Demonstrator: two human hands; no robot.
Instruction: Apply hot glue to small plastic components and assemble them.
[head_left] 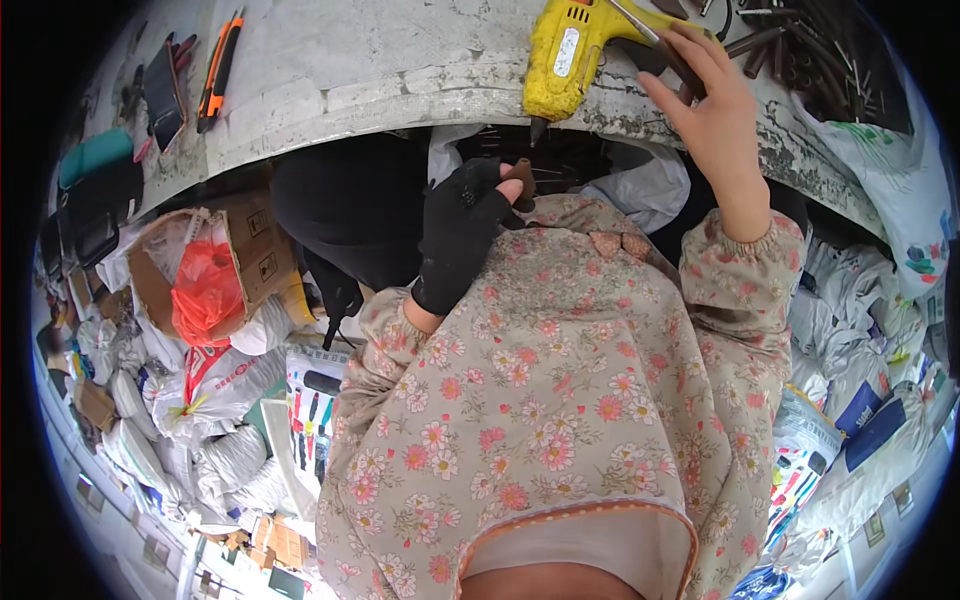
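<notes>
My left hand [462, 228] wears a black fingerless glove and holds a small brown tube-like piece [521, 178] between fingertips, just under the table edge. Directly above it the nozzle of a yellow glue gun [565, 50] points down over the edge. My bare right hand [708, 110] reaches onto the table by the gun's rear, fingers curled around a thin brown stick [668, 52]. Both forearms are in floral-print sleeves over a floral apron [560, 400].
On the worn grey table [380, 70] lie an orange utility knife [217, 70] and dark cases at the left, and a pile of brown sticks [810, 50] at the right. A cardboard box with a red bag [205, 290] and white sacks crowd the floor.
</notes>
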